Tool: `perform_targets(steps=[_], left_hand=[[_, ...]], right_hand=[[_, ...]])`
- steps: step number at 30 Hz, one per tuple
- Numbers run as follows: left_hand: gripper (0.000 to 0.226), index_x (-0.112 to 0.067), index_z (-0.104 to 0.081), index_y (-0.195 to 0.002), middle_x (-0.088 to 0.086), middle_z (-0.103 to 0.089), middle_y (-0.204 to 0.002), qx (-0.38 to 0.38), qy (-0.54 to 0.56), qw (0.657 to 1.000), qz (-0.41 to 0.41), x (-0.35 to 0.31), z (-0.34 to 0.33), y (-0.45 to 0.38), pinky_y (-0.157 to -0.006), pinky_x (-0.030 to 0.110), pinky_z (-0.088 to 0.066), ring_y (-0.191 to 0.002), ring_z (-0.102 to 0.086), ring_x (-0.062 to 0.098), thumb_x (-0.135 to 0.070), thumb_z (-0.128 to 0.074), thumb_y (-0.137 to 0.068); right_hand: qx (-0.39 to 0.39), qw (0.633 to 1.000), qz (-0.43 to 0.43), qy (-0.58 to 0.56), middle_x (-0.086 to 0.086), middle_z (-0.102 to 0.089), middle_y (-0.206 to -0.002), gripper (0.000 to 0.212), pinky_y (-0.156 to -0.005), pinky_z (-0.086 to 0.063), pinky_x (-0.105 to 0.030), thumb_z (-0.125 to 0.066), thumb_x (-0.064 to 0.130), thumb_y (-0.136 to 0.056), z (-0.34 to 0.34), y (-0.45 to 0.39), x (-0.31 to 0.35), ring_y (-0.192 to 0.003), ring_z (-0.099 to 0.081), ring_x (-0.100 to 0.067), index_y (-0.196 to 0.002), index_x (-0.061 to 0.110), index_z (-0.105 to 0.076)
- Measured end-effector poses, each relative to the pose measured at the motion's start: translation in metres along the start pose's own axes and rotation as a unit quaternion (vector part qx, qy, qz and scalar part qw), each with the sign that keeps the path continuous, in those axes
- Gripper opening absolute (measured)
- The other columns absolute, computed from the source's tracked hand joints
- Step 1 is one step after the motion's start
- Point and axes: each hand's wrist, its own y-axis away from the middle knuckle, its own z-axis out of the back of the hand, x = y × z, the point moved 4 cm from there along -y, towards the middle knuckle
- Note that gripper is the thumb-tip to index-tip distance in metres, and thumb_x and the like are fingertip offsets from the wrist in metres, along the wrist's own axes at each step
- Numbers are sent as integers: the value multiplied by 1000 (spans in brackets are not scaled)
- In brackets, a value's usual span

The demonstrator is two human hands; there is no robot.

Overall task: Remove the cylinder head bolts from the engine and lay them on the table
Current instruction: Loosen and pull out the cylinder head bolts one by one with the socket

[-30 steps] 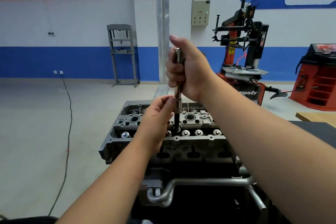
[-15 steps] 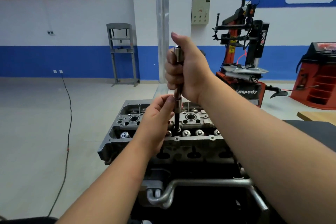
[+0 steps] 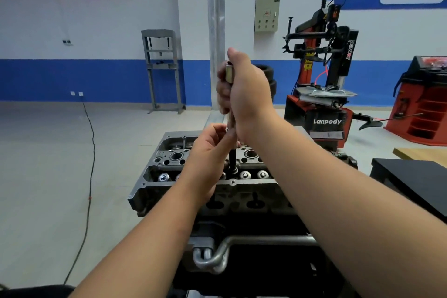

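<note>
A grey cylinder head (image 3: pixel 169 159) sits on the engine in front of me. A long socket extension (image 3: pixel 229 74) stands upright over it, its dark lower shaft (image 3: pixel 232 161) reaching down into the head near the middle. My right hand (image 3: pixel 246 94) grips the upper part of the tool. My left hand (image 3: pixel 210 152) pinches the shaft lower down, just above the head. The bolt under the tool is hidden. Round shiny valve parts (image 3: pixel 245 174) show along the near row.
A black table (image 3: pixel 416 181) stands at the right, with a wooden bench corner (image 3: pixel 420 153) behind it. A red tyre changer (image 3: pixel 321 94) is behind the engine. A metal pipe (image 3: pixel 254 241) crosses the stand below. A cable (image 3: pixel 90 176) runs over the floor at left.
Both hands and the tool stay in nearly the same place; my right hand has shifted only slightly on the tool.
</note>
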Motion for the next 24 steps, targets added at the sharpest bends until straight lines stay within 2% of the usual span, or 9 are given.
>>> perform_targets(steps=[2,5,8,11,13,15,20,22,24], left_hand=[[46,-29,-74,-106,-2,-76,-105,34,-5,999,14,2,1,1,-99,43,-47,-110,-69,15,-68,-60,-85],[37,-35,-77,-90,-1,-76,-104,46,-22,998,22,2,2,3,-92,40,-45,-109,-70,15,-57,-47,-94],[36,-35,-76,-87,0,-76,-98,28,-25,999,12,0,1,2,-93,41,-47,-101,-68,17,-55,-48,-96],[20,-22,-69,-101,-3,-73,-91,-11,-3,1000,-17,2,2,1,-100,50,-50,-91,-65,16,-41,-63,-101],[31,-20,-63,-101,-11,-66,-79,-37,-9,999,-34,1,2,-1,-89,44,-53,-78,-57,11,-43,-79,-89],[45,-23,-64,-103,-11,-67,-82,-34,-13,999,-29,2,3,-1,-83,37,-50,-79,-57,13,-53,-84,-75],[33,-39,-76,-100,-6,-77,-113,37,-35,999,5,5,2,2,-105,44,-45,-116,-68,13,-56,-47,-96],[36,-36,-76,-93,-4,-78,-108,36,-48,998,5,5,2,1,-101,47,-45,-113,-69,18,-55,-46,-97],[30,-35,-75,-91,-6,-78,-99,9,-42,999,-7,4,1,0,-88,41,-50,-96,-71,12,-56,-55,-94]], right_hand=[[68,997,-17,-16,6,-32,-50,45,-46,-24,-27,-52,51,-95,3,-4,2,-47,-24,-14,-62,21,-46],[108,994,-16,11,5,-29,-52,42,-45,-26,-26,-58,47,-91,8,-6,3,-48,-23,-15,-61,22,-43],[83,996,-21,12,5,-34,-52,37,-50,-28,-29,-55,39,-96,7,-2,1,-48,-28,-15,-66,20,-49],[-23,995,-6,93,2,-52,-63,31,-58,-40,-33,-53,43,-97,6,1,4,-57,-45,-16,-87,14,-57],[-55,991,10,126,1,-57,-70,26,-63,-44,-34,-48,40,-100,3,4,5,-65,-51,-15,-91,17,-58],[-39,996,8,83,2,-51,-62,29,-62,-38,-36,-45,33,-100,-1,4,3,-59,-44,-14,-80,16,-57],[65,997,-22,37,6,-34,-49,41,-51,-24,-31,-52,42,-97,0,-2,3,-46,-25,-14,-62,21,-47],[85,995,-11,58,7,-33,-49,37,-51,-24,-31,-54,36,-96,-1,-2,3,-46,-24,-15,-64,21,-43],[38,996,1,79,1,-37,-54,30,-53,-28,-33,-54,31,-96,-2,-3,3,-50,-28,-17,-71,16,-46]])
